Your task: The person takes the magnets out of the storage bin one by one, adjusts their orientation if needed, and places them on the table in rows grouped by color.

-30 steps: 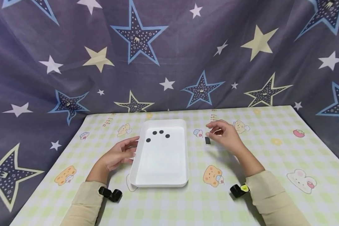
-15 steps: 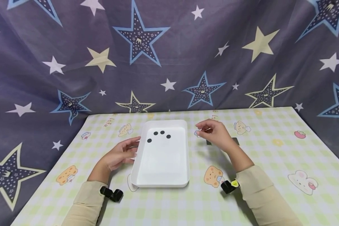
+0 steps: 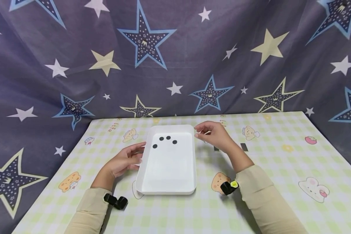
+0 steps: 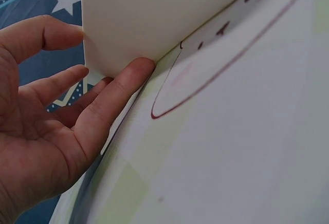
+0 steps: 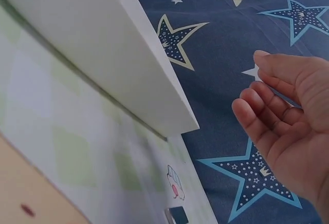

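A white rectangular tray (image 3: 169,165) rests on the table, and several small black discs (image 3: 168,137) form an arc on its floor near the far end. My left hand (image 3: 125,159) is at the tray's left side, fingers spread along its outer wall. In the left wrist view, fingertips of the left hand (image 4: 67,100) reach that wall and its lower edge. My right hand (image 3: 214,135) hovers by the tray's far right corner, fingers loosely bent. The right wrist view shows the right hand (image 5: 293,111) apart from the wall, with nothing visible between thumb and fingers.
Two small dark rectangular pieces lie right of the tray: one dark piece (image 3: 244,147) beyond my right forearm, another dark piece (image 3: 216,149) partly hidden under that hand. A checked tablecloth (image 3: 280,182) covers the table, and a star-patterned curtain (image 3: 175,58) hangs behind it.
My right hand has moved left, from above the dark pieces to the tray's far right corner, bringing the second piece into sight. The left hand and the discs stay as they were.
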A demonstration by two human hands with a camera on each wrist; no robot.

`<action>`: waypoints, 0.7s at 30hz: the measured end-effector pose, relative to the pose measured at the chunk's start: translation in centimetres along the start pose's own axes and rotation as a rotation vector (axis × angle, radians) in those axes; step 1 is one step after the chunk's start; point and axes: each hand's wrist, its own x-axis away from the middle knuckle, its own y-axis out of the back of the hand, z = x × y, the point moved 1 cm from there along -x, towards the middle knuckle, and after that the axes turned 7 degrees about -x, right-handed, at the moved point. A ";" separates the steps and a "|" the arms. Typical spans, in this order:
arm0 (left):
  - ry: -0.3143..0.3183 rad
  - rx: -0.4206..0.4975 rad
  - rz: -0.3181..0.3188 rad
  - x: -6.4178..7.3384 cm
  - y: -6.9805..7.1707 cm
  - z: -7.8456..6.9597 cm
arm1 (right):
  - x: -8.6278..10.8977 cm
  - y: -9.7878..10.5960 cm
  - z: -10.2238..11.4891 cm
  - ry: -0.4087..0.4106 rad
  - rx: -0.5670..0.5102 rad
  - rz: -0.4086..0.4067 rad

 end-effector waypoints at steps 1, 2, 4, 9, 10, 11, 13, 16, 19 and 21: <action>-0.001 0.001 0.000 0.0 0.0 0.0 | -0.1 -0.1 0.1 -0.001 0.000 0.007; -0.001 0.002 -0.001 0.0 0.0 0.0 | -0.2 -0.2 0.2 0.000 0.001 0.015; 0.000 0.002 -0.003 0.0 0.0 0.1 | -0.5 -0.5 0.2 0.005 0.002 0.029; -0.004 0.001 -0.002 0.1 0.1 0.1 | -1.3 -1.2 0.3 -0.006 0.007 0.064; -0.005 0.001 -0.002 0.1 0.1 0.1 | -1.5 -1.3 0.4 -0.011 0.011 0.069; -0.004 0.001 -0.002 0.1 0.1 0.1 | -1.6 -1.4 0.5 -0.015 0.015 0.075; -0.004 0.000 -0.004 0.1 0.1 0.0 | -2.0 -1.6 0.7 -0.020 0.027 0.082; -0.002 0.001 -0.005 0.0 0.0 0.0 | -2.5 -2.0 1.0 -0.011 0.043 0.094; -0.005 0.000 -0.003 0.1 0.0 0.0 | -3.0 -2.4 1.3 -0.008 0.040 0.100; -0.005 0.000 0.000 0.1 0.0 0.0 | -3.3 -2.7 1.4 -0.011 0.043 0.103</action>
